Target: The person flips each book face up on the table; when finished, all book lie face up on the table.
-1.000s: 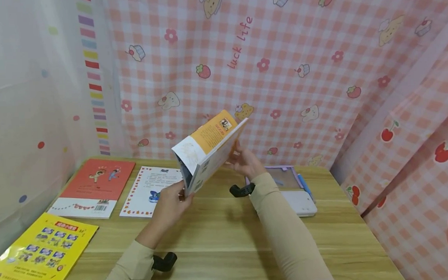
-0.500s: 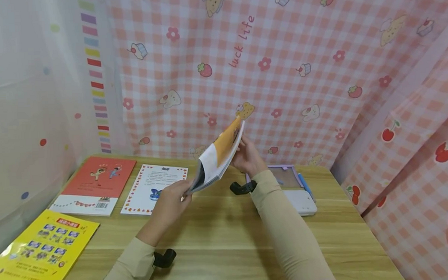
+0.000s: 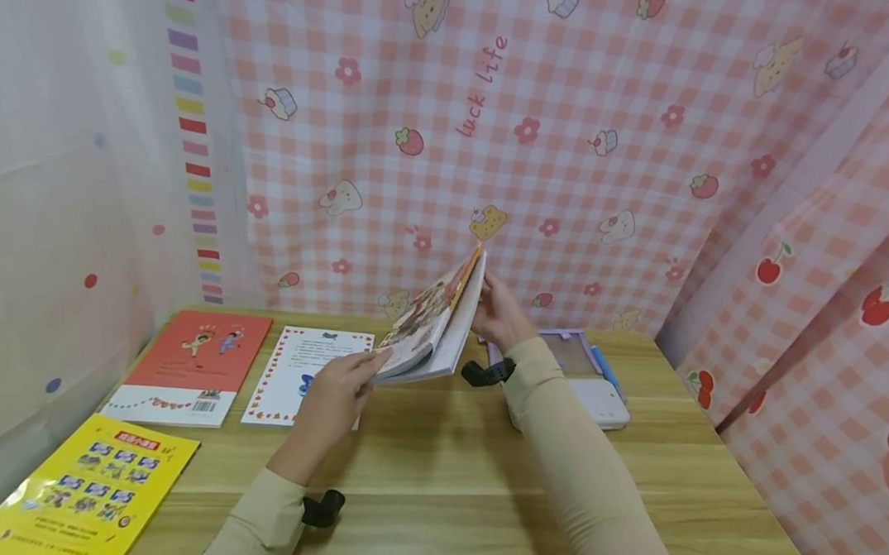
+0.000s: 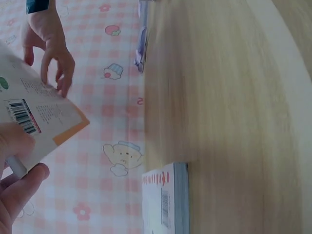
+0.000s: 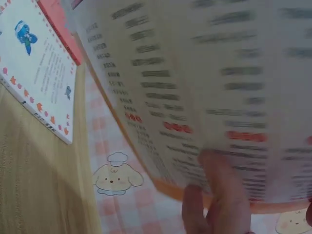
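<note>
A partly open paperback book (image 3: 426, 318) is held in the air above the table, tilted up to the right. My left hand (image 3: 332, 398) grips its lower left corner; in the left wrist view the thumb (image 4: 17, 141) lies on the back cover beside a barcode. At the far right edge, my right hand (image 3: 504, 315) holds the book, its palm partly hidden in the head view. Printed pages (image 5: 161, 83) with red headings fill the right wrist view, and a finger (image 5: 222, 190) rests on them.
On the table (image 3: 424, 494) at left lie a red book (image 3: 195, 355), a white book (image 3: 285, 371) and a yellow book (image 3: 89, 492). Behind my right forearm are a white case (image 3: 599, 401), a purple-framed board (image 3: 570, 351) and a blue pen (image 3: 605, 366). A checked curtain (image 3: 559, 181) hangs behind.
The book has turned: its orange-and-white inner flap faced me, and now a picture cover shows, with the pages opening toward the right. Both hands stay on it, the right shifting slightly rightward.
</note>
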`<act>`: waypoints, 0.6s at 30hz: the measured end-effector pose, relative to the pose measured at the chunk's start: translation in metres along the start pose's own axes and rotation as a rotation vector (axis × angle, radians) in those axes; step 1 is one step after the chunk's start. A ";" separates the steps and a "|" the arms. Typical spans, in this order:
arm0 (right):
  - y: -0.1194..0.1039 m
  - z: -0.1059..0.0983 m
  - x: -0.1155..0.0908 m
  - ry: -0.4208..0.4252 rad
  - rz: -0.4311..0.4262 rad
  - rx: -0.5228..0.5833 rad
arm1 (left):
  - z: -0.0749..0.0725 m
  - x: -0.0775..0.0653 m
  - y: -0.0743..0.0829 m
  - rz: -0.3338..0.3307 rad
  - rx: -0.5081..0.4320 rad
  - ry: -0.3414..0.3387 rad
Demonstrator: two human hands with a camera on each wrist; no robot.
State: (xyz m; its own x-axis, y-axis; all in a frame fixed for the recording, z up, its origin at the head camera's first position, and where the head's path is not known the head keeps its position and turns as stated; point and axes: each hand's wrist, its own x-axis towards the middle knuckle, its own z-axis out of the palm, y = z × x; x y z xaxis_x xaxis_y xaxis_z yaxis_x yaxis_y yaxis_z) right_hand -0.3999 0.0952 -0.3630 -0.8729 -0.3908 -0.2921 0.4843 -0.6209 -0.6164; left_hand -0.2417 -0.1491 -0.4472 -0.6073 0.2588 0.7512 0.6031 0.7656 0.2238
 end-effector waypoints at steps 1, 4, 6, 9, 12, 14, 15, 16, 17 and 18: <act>-0.001 -0.001 0.000 -0.002 -0.001 0.005 | -0.001 0.000 -0.001 0.003 0.009 -0.004; -0.004 -0.003 -0.001 -0.003 -0.009 0.009 | -0.003 0.000 -0.003 0.002 0.020 -0.020; -0.006 -0.003 -0.002 -0.001 -0.009 -0.013 | -0.005 0.000 -0.004 0.000 0.016 -0.022; -0.008 -0.003 -0.003 0.017 -0.007 -0.058 | -0.006 -0.001 -0.007 -0.015 0.027 -0.021; -0.009 -0.002 -0.004 0.033 -0.007 -0.117 | -0.008 -0.001 -0.008 -0.037 0.037 -0.027; -0.009 -0.002 -0.005 0.044 -0.004 -0.143 | -0.009 -0.001 -0.008 -0.045 0.041 -0.034; -0.010 -0.002 -0.005 0.051 -0.004 -0.154 | -0.010 -0.001 -0.008 -0.046 0.038 -0.039; -0.010 -0.003 -0.005 0.055 -0.001 -0.171 | -0.010 0.000 -0.008 -0.046 0.037 -0.044; -0.010 -0.003 -0.005 0.062 0.000 -0.172 | -0.010 0.000 -0.008 -0.044 0.037 -0.045; -0.011 -0.003 -0.005 0.063 0.000 -0.171 | -0.011 0.000 -0.009 -0.042 0.035 -0.046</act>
State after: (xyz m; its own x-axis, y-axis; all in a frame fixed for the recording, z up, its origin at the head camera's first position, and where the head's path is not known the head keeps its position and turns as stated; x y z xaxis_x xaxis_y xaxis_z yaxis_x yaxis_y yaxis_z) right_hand -0.4005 0.1059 -0.3569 -0.8774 -0.3443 -0.3342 0.4721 -0.4944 -0.7299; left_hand -0.2415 -0.1619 -0.4426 -0.6550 0.2525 0.7122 0.5587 0.7965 0.2314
